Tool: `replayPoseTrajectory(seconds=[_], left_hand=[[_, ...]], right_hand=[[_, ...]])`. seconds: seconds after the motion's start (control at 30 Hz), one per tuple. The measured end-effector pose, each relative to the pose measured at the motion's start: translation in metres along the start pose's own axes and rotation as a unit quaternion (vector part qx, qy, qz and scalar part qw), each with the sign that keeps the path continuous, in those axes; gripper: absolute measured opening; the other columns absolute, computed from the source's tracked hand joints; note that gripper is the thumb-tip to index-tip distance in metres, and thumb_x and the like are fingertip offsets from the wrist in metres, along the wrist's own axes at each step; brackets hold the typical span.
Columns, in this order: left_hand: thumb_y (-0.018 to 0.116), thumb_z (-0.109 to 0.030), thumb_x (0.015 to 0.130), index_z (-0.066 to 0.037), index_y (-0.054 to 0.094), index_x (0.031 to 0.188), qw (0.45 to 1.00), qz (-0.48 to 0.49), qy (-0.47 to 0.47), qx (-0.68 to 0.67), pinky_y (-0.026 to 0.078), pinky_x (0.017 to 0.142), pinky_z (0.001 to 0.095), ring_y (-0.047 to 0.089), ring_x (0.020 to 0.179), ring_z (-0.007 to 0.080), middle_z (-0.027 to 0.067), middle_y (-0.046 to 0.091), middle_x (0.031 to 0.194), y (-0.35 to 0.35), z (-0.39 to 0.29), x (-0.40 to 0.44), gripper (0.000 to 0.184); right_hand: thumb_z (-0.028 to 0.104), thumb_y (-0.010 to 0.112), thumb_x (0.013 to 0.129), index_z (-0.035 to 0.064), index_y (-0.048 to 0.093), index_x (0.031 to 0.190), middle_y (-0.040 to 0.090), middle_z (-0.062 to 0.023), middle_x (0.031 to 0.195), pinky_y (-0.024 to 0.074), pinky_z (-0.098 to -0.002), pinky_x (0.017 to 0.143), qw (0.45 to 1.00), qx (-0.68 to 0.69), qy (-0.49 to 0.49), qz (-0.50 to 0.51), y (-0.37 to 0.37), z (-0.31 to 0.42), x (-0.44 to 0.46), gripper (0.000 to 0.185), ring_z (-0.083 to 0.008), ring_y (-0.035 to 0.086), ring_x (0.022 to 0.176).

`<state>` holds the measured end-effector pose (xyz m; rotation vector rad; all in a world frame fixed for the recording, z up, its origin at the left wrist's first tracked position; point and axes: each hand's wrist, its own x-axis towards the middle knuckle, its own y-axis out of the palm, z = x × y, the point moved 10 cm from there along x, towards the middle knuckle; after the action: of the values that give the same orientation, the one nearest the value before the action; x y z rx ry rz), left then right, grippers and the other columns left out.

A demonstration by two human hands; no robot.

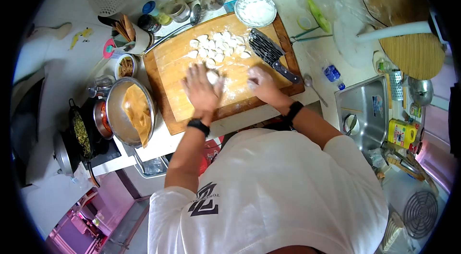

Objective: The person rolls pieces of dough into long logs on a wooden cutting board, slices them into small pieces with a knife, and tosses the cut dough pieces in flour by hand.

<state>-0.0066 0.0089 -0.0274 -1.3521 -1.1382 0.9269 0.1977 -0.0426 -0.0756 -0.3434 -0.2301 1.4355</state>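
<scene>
My left hand [201, 88] lies flat on the wooden cutting board [175, 88], fingers stretched out. Beside its index finger and thumb sits a white dough piece [212, 78]. A little to the right, my right hand [262, 85] hovers over or rests on the floured board with its fingers curled in; white shows at the fingertips, but what they hold, if anything, is hidden. Above both hands is a cluster of small dough pieces [218, 46]. A cleaver [269, 52] with a dark patterned blade and black handle lies on the board's right side.
A bowl of flour [255, 10] stands at the board's top edge. To the left are a metal basin [114, 110] with a brown cloth-like piece and a small bowl of food [126, 66]. A spoon [315, 90] and the sink [362, 110] are at the right.
</scene>
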Motion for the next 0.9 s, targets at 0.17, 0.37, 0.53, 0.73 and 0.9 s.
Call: replayPoseTrajectory(seconds=[0.17,0.37,0.53,0.73,0.9], left_hand=[[0.057,-0.057,0.092,-0.003,0.028,0.153,0.995,0.046,0.076,-0.053,0.018,0.116,0.0616,0.029,0.146,0.0394,0.0241,0.033,0.156,0.001,-0.041,-0.070,0.087],[0.049,-0.059,0.094,0.001,0.031,0.151,0.997,-0.035,-0.064,-0.028,0.020,0.118,0.0555,0.029,0.145,0.0420,0.0286,0.034,0.154,0.009,0.027,0.033,0.085],[0.053,-0.060,0.092,0.004,0.037,0.147,0.996,-0.070,-0.030,-0.037,0.019,0.117,0.0576,0.029,0.144,0.0432,0.0307,0.035,0.152,-0.005,0.031,0.047,0.087],[0.075,-0.025,0.081,-0.006,0.055,0.134,0.991,0.000,0.092,-0.099,0.030,0.113,0.0517,0.050,0.129,0.0352,0.0177,0.057,0.135,-0.005,-0.012,-0.032,0.059],[0.074,-0.013,0.083,-0.001,0.063,0.114,0.891,0.028,-0.102,-0.442,0.053,0.083,0.0369,0.067,0.093,0.0292,0.0171,0.070,0.103,-0.025,0.015,-0.019,0.036]], right_hand=[[0.006,0.063,0.083,0.0018,0.061,0.102,0.067,-0.0186,0.087,0.0518,-0.0400,0.075,0.999,-0.025,0.017,0.034,-0.016,-0.003,-0.021,0.020,-0.0345,0.066,0.084],[0.006,0.062,0.086,0.0017,0.062,0.100,0.067,-0.0149,0.083,0.0529,-0.0375,0.064,0.998,0.021,0.061,0.008,-0.012,-0.026,-0.009,0.015,-0.0268,0.067,0.068],[0.006,0.062,0.088,0.0010,0.062,0.101,0.066,-0.0116,0.079,0.0526,-0.0335,0.054,0.981,0.107,0.162,0.016,-0.010,-0.037,-0.011,0.014,-0.0190,0.065,0.055],[0.008,0.062,0.088,0.0009,0.063,0.099,0.068,-0.0130,0.081,0.0537,-0.0339,0.057,0.985,0.062,0.153,0.047,-0.007,-0.025,-0.008,0.013,-0.0227,0.068,0.060],[0.022,0.062,0.094,0.0030,0.064,0.115,0.069,-0.0204,0.101,0.0535,-0.0407,0.078,0.994,-0.071,0.041,0.071,-0.004,0.060,0.009,0.029,-0.0330,0.068,0.090]])
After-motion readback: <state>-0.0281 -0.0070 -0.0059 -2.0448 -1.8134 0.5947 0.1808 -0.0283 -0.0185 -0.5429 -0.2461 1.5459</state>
